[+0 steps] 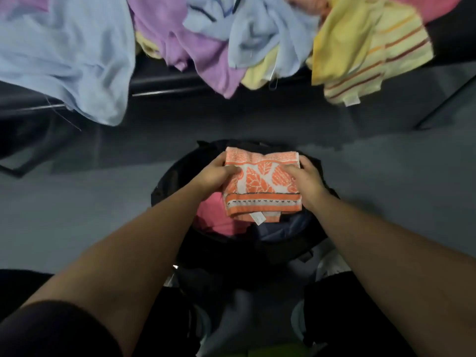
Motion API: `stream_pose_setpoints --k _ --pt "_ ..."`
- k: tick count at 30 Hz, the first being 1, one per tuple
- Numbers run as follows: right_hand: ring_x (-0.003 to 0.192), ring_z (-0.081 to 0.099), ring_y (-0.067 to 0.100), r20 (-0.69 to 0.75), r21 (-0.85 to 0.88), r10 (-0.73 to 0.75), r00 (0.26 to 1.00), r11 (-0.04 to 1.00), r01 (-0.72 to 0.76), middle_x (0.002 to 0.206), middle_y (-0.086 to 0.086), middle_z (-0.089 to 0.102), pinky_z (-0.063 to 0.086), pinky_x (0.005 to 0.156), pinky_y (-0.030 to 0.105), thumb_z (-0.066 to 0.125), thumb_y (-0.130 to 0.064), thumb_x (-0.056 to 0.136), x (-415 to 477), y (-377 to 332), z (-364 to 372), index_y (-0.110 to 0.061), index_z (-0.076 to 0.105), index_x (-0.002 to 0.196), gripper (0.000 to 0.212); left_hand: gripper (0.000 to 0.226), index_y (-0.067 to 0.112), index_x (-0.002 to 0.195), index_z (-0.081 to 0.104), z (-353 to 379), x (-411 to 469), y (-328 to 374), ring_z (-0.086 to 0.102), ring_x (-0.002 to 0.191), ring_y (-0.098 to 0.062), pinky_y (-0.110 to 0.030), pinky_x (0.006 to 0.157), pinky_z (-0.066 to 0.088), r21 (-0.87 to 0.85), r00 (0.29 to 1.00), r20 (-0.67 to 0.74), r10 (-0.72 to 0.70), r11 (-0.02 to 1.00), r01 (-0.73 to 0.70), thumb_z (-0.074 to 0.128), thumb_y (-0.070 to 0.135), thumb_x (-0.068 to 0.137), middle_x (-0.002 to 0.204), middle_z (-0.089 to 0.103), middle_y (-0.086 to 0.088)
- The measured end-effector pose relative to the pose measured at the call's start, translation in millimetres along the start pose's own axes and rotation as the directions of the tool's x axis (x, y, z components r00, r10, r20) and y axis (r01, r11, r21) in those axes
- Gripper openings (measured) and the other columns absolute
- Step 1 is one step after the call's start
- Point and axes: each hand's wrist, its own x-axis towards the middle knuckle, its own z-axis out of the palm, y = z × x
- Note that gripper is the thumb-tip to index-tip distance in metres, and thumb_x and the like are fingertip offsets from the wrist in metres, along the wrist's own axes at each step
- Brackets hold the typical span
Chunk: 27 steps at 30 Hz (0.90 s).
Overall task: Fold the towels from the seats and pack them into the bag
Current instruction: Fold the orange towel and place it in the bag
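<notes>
A folded orange-and-white patterned towel is held over the open mouth of a black bag on the floor. My left hand grips its left edge, thumb on top. My right hand grips its right edge the same way. Inside the bag lie a pink towel and a dark blue one, partly hidden under the orange towel.
Unfolded towels hang over dark seats at the top: a light blue one, a purple one, another light blue, a yellow striped one, a pink one. Grey floor surrounds the bag.
</notes>
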Motion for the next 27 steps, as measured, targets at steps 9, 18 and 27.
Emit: stream_pose_setpoints --k 9,18,27 --pt "0.098 0.072 0.027 0.049 -0.307 0.234 0.971 0.929 -0.208 0.12 0.011 0.071 0.061 0.086 0.042 0.079 -0.016 0.088 56 83 -9 -0.018 0.058 0.136 0.053 0.045 0.028 0.133 0.05 21 63 -97 0.067 0.077 -0.018 -0.028 0.064 0.056 0.111 0.976 -0.045 -0.211 0.97 0.215 0.064 0.006 0.096 0.096 0.069 -0.001" --pt "0.096 0.067 0.017 -0.132 -0.322 0.095 0.987 0.937 -0.133 0.122 0.006 0.066 0.054 0.058 0.018 0.063 0.002 0.095 97 117 -11 -0.018 0.044 0.149 0.061 0.049 0.009 0.121 0.036 47 110 -140 0.061 0.082 -0.02 -0.033 0.066 0.052 0.128 0.955 -0.135 -0.263 0.951 0.28 0.073 0.008 0.089 0.106 0.061 -0.016" --pt "0.103 0.065 0.029 -0.209 -0.547 0.096 0.973 0.814 -0.197 0.114 0.011 0.067 0.047 0.081 0.03 0.052 -0.002 0.096 96 106 2 -0.004 0.059 0.127 0.033 0.044 0.006 0.126 0.056 39 96 -138 0.066 0.103 -0.03 -0.031 0.082 0.052 0.439 0.96 -0.217 -0.176 0.861 0.257 0.071 0.031 0.093 0.116 0.068 -0.012"
